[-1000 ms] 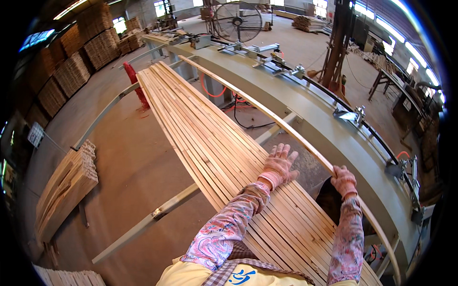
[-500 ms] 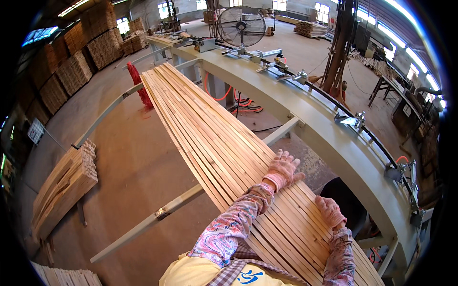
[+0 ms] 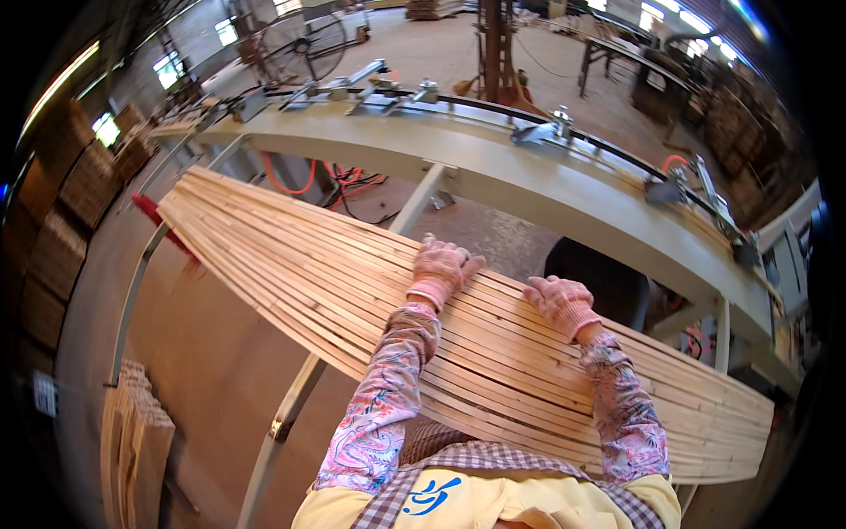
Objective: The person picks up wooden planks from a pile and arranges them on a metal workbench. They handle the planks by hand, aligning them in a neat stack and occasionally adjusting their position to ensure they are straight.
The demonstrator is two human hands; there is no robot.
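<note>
A wide row of long, pale wooden strips (image 3: 352,291) lies side by side in front of me, running from far left to near right. My left hand (image 3: 441,267), in a pink knit glove, is on their far edge, its fingers bent over that edge and its thumb to the right. To the right, my right hand (image 3: 561,304), gloved the same way, has its fingers curled at the same far edge. Both hands appear closed on the outermost strips; the fingertips are partly hidden. Patterned sleeves cover both forearms, which reach across the strips.
Light-coloured support arms (image 3: 295,397) carry the strips. Beyond them runs a long machine beam (image 3: 352,132) with metal clamps (image 3: 546,130). A dark round object (image 3: 599,278) stands below the beam. Stacked timber (image 3: 137,441) is at lower left; a large fan (image 3: 304,44) stands at the back.
My view has turned to the right, so the strips lie more crosswise. My hands are now nearer each other's level on the far edge, and the left fingers look more bent.
</note>
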